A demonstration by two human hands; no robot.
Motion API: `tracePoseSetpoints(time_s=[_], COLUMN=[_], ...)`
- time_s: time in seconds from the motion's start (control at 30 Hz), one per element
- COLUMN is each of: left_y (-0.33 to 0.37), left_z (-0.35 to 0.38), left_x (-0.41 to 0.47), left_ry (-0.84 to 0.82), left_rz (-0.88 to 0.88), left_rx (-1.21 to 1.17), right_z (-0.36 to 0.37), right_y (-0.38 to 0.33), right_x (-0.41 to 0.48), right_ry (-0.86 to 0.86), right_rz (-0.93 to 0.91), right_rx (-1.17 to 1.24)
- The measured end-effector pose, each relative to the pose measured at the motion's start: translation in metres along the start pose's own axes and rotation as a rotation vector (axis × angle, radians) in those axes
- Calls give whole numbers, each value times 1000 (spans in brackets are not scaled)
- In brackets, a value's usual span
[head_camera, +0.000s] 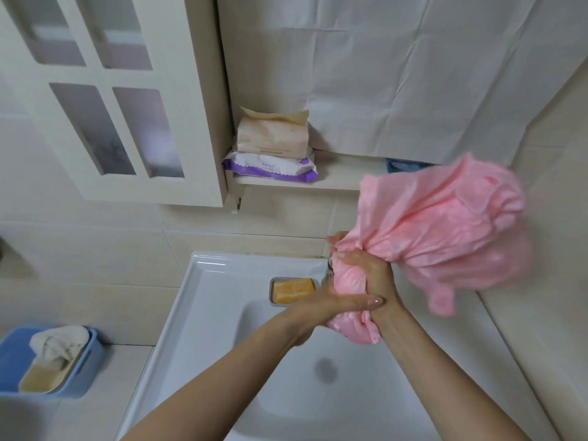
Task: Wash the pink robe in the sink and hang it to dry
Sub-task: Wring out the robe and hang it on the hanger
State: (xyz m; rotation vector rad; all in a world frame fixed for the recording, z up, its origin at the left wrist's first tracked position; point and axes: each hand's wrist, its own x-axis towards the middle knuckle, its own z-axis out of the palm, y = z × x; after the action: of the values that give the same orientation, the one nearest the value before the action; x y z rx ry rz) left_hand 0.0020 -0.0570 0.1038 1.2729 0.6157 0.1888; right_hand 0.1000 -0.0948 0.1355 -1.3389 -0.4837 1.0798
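I judge this to be the wringing step: the washing looks done and hanging is not yet begun. Both hands are closed tight around the robe (445, 218). My right hand (372, 268) grips the twisted neck of cloth from above, and my left hand (337, 305) wraps it just below, thumb laid across. The two touch each other.

The robe is held in the air over the sink's (203, 281) back right corner, not resting in the basin. Between my hands it is squeezed into a tight, shiny rope. Above them it flares out to the right in a big, soft, crinkled bunch, blurred at its edges, and a short tail pokes out below my left hand. It is thin pink cloth that looks wet and limp.

Next I would need to twist harder with the hands turning against each other, keep the bundle over the basin so drips land there, then shake it open for hanging.

The sink is smooth, glossy white and squared. At its back edge a block of orange soap (292, 289) sits in a grey dish.
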Motion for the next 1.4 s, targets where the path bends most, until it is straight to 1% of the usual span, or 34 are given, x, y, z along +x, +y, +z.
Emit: tracePoseSetpoints(time_s=[0.07, 0.1, 0.13, 0.17, 0.2, 0.23, 0.3, 0.33, 0.37, 0.4, 0.47, 0.53, 0.67, 0.8, 0.9, 0.97, 1.03, 1.1, 1.17, 1.23, 1.3, 1.33, 1.37, 1.4], left_y=[-8, -10, -12, -12, -12, -13, -13, -12, -12, -11, -11, -11, -4, -1, 1, 2, 3, 8, 15, 22, 25, 23, 23, 22], left_z=[0, 1, 3, 4, 6, 7, 10, 11, 13, 15, 18, 21, 32, 32, 28, 25, 22, 19, 11, 0, -7, -8, -6, -2], left_x=[-2, -3, -4, -4, -5, -4, 0, 1, 2, 4, 8, 13, 16, 16, 17, 18, 22, 26, 28, 24, 19, 18, 18, 18], left_ry=[-66, -103, -140, -160, -157, -137, -53, 14, 87, 149, 259, 362, 457, 493, 475, 460, 448, 425, 358, 178, 36, 23, 60, 138], left_rz=[-46, -47, -40, -33, -27, -19, 4, 4, -1, -1, 18, 71, 119, 166, 236, 256, 214, 143, 113, 98, 108, 92, 65, 25], left_rx=[-49, -111, -180, -227, -239, -229, -173, -133, -93, -58, 15, 76, -26, 6, 11, 64, 98, 104, 183, 282, 285, 284, 293, 308], right_z=[2, 0, 1, 0, -1, -2, 0, 1, 1, 0, 0, 3, 8, 9, 11, 10, 10, 9, 5, 0, -7, -9, -9, -8], right_y=[3, 6, 3, 5, 4, 3, 2, 1, 2, 3, 3, 4, 3, -5, -11, -13, -14, -13, -13, -13, -12, -13, -15, -17], right_x=[-2, 0, -6, -7, -7, -7, -3, -1, 4, 7, 14, 18, 25, 26, 22, 20, 22, 30, 39, 45, 51, 53, 53, 53], right_ry=[-62, -103, -146, -193, -218, -233, -248, -268, -250, -224, -124, -60, 54, 51, 46, 32, 48, 105, 99, 51, 58, 68, 64, 34], right_rz=[-55, -50, 11, 25, 46, 24, 0, -6, 17, 77, 131, 120, 46, 31, -29, -35, -33, -37, -46, -87, -135, -157, -176, -187], right_rx=[71, 120, 149, 169, 181, 178, 226, 229, 198, 130, 13, 13, 109, 160, 235, 261, 252, 301, 355, 313, 210, 152, 103, 55])
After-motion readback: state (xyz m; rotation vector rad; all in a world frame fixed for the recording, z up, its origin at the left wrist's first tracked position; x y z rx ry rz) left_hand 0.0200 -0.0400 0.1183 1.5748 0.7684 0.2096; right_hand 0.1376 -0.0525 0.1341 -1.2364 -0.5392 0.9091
